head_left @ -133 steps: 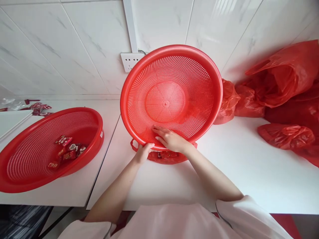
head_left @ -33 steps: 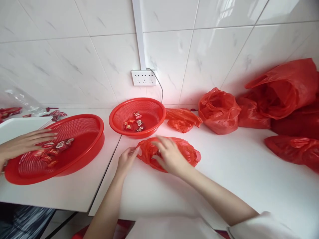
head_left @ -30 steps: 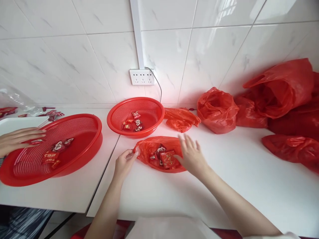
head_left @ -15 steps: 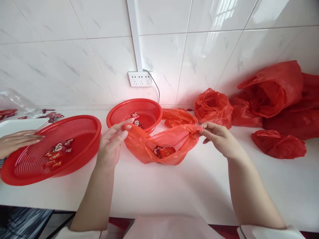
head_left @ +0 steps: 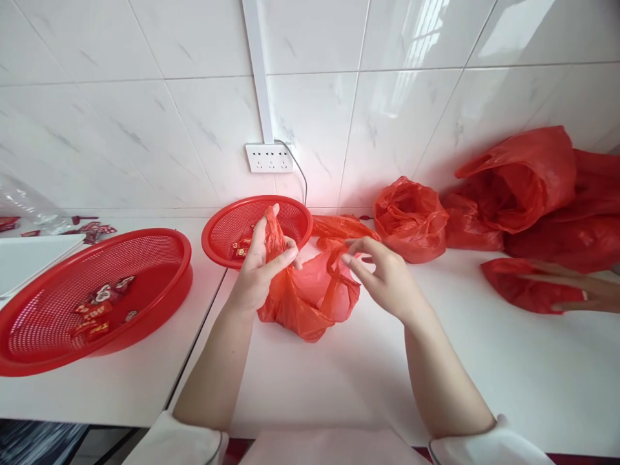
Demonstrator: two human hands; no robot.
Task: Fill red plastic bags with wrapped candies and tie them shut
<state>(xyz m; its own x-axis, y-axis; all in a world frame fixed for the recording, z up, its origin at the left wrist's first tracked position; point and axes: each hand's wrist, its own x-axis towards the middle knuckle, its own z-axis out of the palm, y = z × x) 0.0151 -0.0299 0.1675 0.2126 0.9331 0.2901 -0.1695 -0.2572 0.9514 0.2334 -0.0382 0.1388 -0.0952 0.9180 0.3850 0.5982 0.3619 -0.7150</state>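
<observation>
Red plastic bag [head_left: 307, 313], its gathered top pinched in the left hand [head_left: 259, 271]; right hand [head_left: 382, 274] half curled at the bag's right side, grip cannot be confirmed. Bag positioned over the white table [head_left: 339, 387], before a small basket [head_left: 227, 223] holding packets [head_left: 241, 247]. Large basket [head_left: 159, 258] at left. Another person's hand [head_left: 588, 290] is over a crumpled bag [head_left: 513, 284] at right.

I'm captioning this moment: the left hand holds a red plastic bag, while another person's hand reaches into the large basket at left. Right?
Not quite. In the head view, the other person's hand is at a separate red bag on the right, not in the large basket. The left hand does hold the red plastic bag.
</observation>
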